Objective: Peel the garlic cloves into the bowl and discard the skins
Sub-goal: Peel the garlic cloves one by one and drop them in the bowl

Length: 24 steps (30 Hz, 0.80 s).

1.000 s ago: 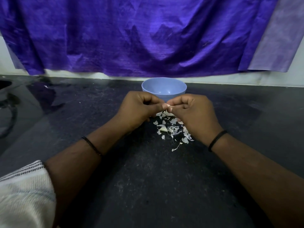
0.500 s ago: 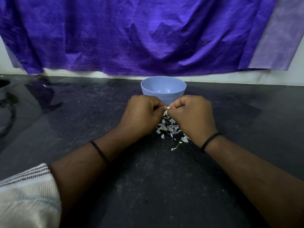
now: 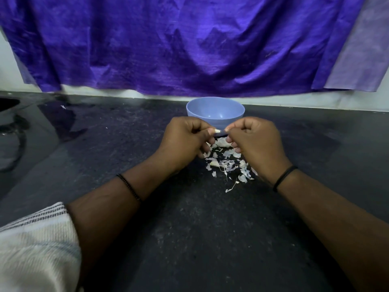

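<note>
Pinching a small pale garlic clove (image 3: 217,131) between them, the left hand (image 3: 185,142) and right hand (image 3: 255,142) curl their fingers just before a smooth round blue plastic bowl (image 3: 215,111). Papery white garlic skins (image 3: 227,165) litter the speckled dark stone desk (image 3: 189,228) beneath.

Both hands are raised just above a dark counter (image 3: 189,239), in front of a blue bowl (image 3: 215,111). The left hand (image 3: 185,142) pinches a small pale garlic clove (image 3: 216,131) at its fingertips, and the right hand (image 3: 255,142), fingers curled, pinches at the clove's other end. Beneath the hands lies a scatter of white garlic skins (image 3: 227,165) on the counter, with an unpeeled clove (image 3: 214,163) among them. Each wrist bears a thin dark band. A white striped sleeve (image 3: 35,245) shows at the lower left. Purple cloth (image 3: 179,45) hangs on the wall behind the bowl.
</note>
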Tool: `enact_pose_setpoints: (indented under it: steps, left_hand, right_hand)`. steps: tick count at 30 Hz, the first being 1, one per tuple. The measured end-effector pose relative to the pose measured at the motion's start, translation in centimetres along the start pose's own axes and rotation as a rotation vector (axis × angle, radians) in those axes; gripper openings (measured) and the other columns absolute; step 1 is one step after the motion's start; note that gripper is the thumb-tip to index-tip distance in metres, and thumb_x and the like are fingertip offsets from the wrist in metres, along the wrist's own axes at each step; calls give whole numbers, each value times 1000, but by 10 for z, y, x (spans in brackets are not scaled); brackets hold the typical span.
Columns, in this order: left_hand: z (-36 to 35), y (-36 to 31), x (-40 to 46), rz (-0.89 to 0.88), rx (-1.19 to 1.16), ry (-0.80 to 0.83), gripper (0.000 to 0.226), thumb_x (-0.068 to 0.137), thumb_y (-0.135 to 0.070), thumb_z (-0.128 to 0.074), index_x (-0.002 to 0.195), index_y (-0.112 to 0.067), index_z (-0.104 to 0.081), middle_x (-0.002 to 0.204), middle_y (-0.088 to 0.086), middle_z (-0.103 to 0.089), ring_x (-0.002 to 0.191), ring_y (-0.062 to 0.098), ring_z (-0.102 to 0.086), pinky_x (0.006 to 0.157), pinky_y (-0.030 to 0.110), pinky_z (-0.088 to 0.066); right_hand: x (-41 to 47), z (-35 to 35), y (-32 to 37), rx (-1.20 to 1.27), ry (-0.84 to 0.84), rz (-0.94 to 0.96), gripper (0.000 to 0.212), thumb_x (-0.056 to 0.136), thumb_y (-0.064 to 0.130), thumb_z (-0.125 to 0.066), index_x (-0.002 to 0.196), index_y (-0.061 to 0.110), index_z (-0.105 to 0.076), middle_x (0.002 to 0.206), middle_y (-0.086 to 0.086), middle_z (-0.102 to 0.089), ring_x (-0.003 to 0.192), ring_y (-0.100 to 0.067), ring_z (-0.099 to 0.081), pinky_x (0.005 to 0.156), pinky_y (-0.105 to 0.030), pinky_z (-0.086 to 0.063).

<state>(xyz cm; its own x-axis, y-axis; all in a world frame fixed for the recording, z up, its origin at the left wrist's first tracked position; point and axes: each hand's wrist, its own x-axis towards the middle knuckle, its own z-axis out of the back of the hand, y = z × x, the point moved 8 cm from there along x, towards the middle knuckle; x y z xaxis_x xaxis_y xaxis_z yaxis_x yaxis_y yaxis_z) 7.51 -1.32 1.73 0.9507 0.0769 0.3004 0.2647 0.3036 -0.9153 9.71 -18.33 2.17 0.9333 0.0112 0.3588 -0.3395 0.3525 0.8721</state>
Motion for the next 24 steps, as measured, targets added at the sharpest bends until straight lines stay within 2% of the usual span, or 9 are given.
enact_pose_setpoints:
  steps: [3, 5, 7, 9, 13, 16, 19, 24]
  left_hand:
    - [-5, 2, 0, 18, -97, 31, 13, 96, -7, -64, 86, -4, -72, 72, 8, -68, 56, 14, -60, 45, 25, -49]
    - [-5, 3, 0, 28, -120, 38, 14, 96, -7, -62, 85, -5, -71, 73, 8, -67, 56, 14, -59, 44, 25, -48]
    - [-5, 5, 1, 39, -140, 40, 14, 97, -6, -62, 86, -5, -71, 73, 8, -67, 55, 13, -59, 44, 24, -47]
    - [-5, 6, 1, 54, -143, 39, 12, 96, -4, -62, 88, -4, -70, 74, 8, -67, 54, 12, -59, 43, 24, -47]
    - [-7, 5, 0, 53, -124, 36, 12, 96, -2, -61, 91, -1, -71, 76, 14, -67, 55, 14, -58, 43, 23, -47]
    - [-4, 4, -1, 35, -78, 7, 10, 94, -3, -64, 92, 2, -73, 78, 20, -70, 56, 15, -59, 44, 24, -49]
    - [-5, 2, -2, 18, -50, 5, 9, 91, -7, -69, 87, -1, -75, 78, 17, -72, 56, 16, -62, 44, 26, -50]
    - [-3, -2, -3, -69, 160, -64, 8, 89, -15, -73, 84, -12, -78, 66, 2, -72, 54, 11, -65, 51, 28, -54]
  right_hand:
    - [-2, 2, 4, -97, 60, 51, 23, 91, 26, -68, 74, 11, -74, 61, 3, -68, 53, 0, -55, 59, -27, -47]
    - [-4, 4, 7, -184, 62, 107, 27, 89, 33, -72, 72, 12, -74, 59, 7, -66, 52, 0, -52, 57, -24, -43]
    - [-4, 5, 8, -177, 41, 126, 16, 82, 28, -81, 71, 18, -73, 63, 9, -68, 56, 1, -57, 57, -18, -46]
    - [-5, 7, 9, -132, 22, 129, 15, 76, 18, -85, 74, 21, -71, 66, 10, -69, 59, 2, -59, 58, -13, -47]
    - [-7, 0, 12, -39, 85, 130, 15, 78, 16, -84, 85, 25, -74, 74, 5, -74, 70, -7, -69, 69, -21, -57]
    - [-9, -5, 13, -39, 108, 132, 12, 79, 22, -84, 87, 25, -76, 73, 8, -75, 69, -2, -70, 67, -19, -54]
    - [-9, 0, 14, -99, 34, 149, 5, 82, 24, -82, 84, 21, -78, 67, 10, -73, 60, 4, -64, 61, -14, -48]
    - [-14, 1, 19, -91, -36, 161, 5, 82, 20, -81, 85, 22, -79, 69, 16, -71, 65, 6, -67, 61, -8, -49]
